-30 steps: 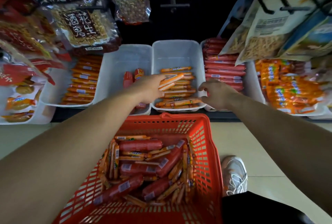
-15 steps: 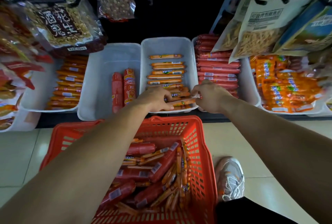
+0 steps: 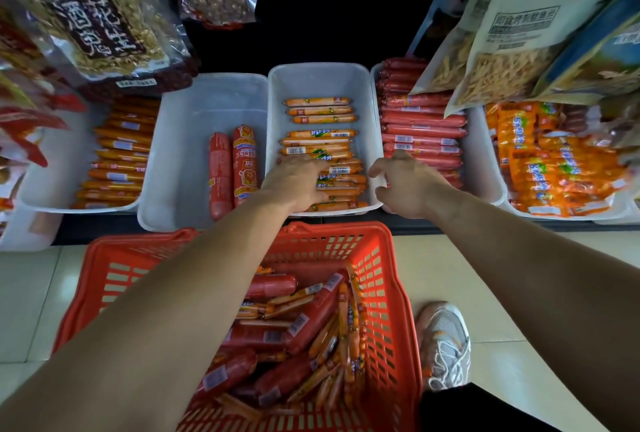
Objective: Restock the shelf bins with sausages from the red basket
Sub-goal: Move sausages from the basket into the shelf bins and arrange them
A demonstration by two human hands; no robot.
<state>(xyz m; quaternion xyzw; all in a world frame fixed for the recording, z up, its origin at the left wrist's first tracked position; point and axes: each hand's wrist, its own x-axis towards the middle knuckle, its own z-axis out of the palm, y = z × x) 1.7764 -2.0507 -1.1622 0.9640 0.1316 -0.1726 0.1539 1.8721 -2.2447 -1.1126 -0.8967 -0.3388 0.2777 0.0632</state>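
L hand [image 3: 294,182] flat on thin orange sausages [image 3: 318,109] in centre bin [image 3: 322,80], R hand [image 3: 408,186] loose, empty; red basket [image 3: 332,229] well stocked; risk: front heap near lip, could roll off.

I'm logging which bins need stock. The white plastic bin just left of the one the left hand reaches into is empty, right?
Not empty. The head view shows that white plastic bin holding two thick red sausages, side by side near its right wall. The left hand does reach into the neighbouring bin, onto thin orange sausages.
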